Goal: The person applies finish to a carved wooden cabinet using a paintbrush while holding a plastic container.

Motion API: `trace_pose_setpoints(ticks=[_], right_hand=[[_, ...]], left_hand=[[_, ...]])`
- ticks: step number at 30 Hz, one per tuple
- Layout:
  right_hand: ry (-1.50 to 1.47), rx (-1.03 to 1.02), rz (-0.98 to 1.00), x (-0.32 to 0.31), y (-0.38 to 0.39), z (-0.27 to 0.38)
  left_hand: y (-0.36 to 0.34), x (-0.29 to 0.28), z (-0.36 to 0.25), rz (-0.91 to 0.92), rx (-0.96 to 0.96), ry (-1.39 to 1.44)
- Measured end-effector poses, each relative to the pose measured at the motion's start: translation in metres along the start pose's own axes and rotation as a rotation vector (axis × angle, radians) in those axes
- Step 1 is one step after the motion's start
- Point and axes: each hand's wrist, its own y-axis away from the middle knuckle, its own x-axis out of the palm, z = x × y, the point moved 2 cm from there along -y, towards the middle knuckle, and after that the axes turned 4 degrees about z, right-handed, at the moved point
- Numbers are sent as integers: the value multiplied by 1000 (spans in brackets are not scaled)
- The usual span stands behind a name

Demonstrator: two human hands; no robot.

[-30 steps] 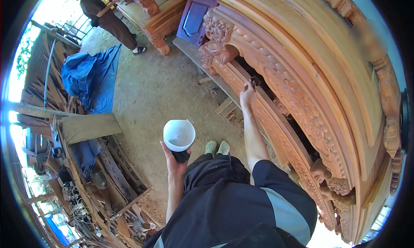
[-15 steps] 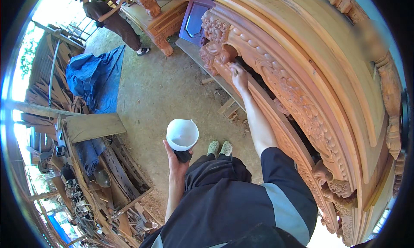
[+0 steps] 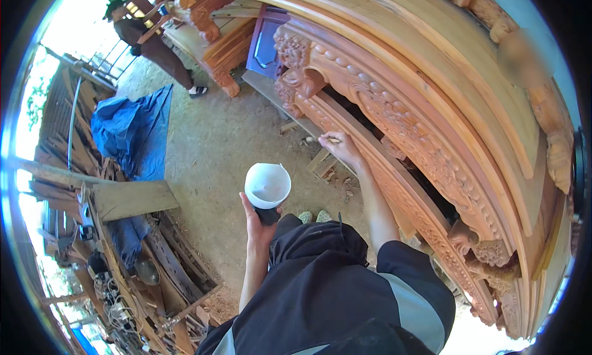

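Note:
My left hand point(image 3: 259, 228) is closed round the black base under a white plastic cup point(image 3: 267, 185). The cup's rim looks uneven, and some pale residue shows inside. Over the floor, just left of the carved wooden furniture point(image 3: 407, 201), my right hand point(image 3: 344, 149) is closed on a small stick-like tool point(image 3: 333, 140). Its light brown end shows between my fingers; its exact kind is too small to make out. The furniture has relief carving, a beaded moulding and a long dark gap along its side. My right hand is apart from its surface.
A person point(image 3: 157, 46) stands at the far left beside other carved furniture point(image 3: 225, 62). A blue tarp point(image 3: 139, 130) lies on the floor at left. Wood scraps, a board point(image 3: 135, 199) and cables point(image 3: 117, 293) crowd the left side. Small wood pieces point(image 3: 324, 164) lie near the furniture.
My right hand has drawn back from the carved furniture's far end, toward me and slightly left. The cup in my left hand has shifted slightly right and up in the view.

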Motion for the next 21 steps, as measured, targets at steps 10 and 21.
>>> trace_pose_setpoints(ticks=[10,21], right_hand=[[-101,-26,-875,-113,231,37],[534,53,-1843,-112,317,64]], left_hand=[[-56,35,36,245,-311,-141],[-58,79,76,322,-560,-405]])
